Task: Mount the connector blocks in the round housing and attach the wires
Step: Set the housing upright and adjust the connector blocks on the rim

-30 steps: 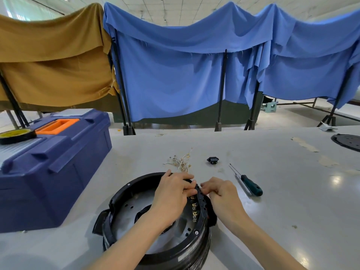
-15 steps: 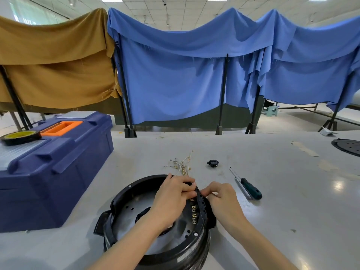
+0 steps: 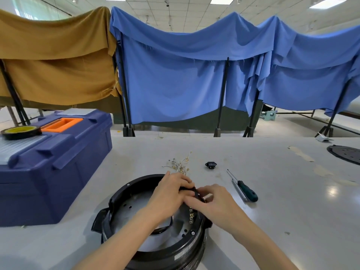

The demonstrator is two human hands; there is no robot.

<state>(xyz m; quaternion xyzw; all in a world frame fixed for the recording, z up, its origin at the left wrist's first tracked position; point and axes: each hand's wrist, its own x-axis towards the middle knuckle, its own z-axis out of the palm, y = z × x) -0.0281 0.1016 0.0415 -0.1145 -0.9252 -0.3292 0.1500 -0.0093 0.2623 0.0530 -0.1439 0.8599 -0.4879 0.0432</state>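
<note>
Round housing (image 3: 124, 193), black with a grey metal floor inside, sits on the table (image 3: 292, 211) at the middle of the near edge, open side up. Both hands meet over its far right rim. Left hand (image 3: 169, 193) reaches across the opening, fingers curled down onto a small black piece (image 3: 195, 191) at the rim. Right hand (image 3: 216, 201) comes in from the right, fingers bent, thumb and forefinger pinching the same black piece; what exactly the piece is, can't tell. The two hands touch each other there.

Just beyond the housing toward the table's far edge: a loose tangle of pale wires (image 3: 180, 164), lying flat, apart from the housing. Right of the wires, a small black connector block (image 3: 210, 165) alone on the table. Further right, a green-handled screwdriver (image 3: 243, 189), handle toward the near edge, near the right hand but not touching it.

Left edge of the table: blue toolbox (image 3: 48, 166) with orange handle, lid closed, a tape roll (image 3: 20, 131) on top. Right edge: black round plate (image 3: 344, 153), cut off by the frame. Behind the table, blue cloth (image 3: 175, 75) and ochre cloth (image 3: 54, 65) draped over stands.
</note>
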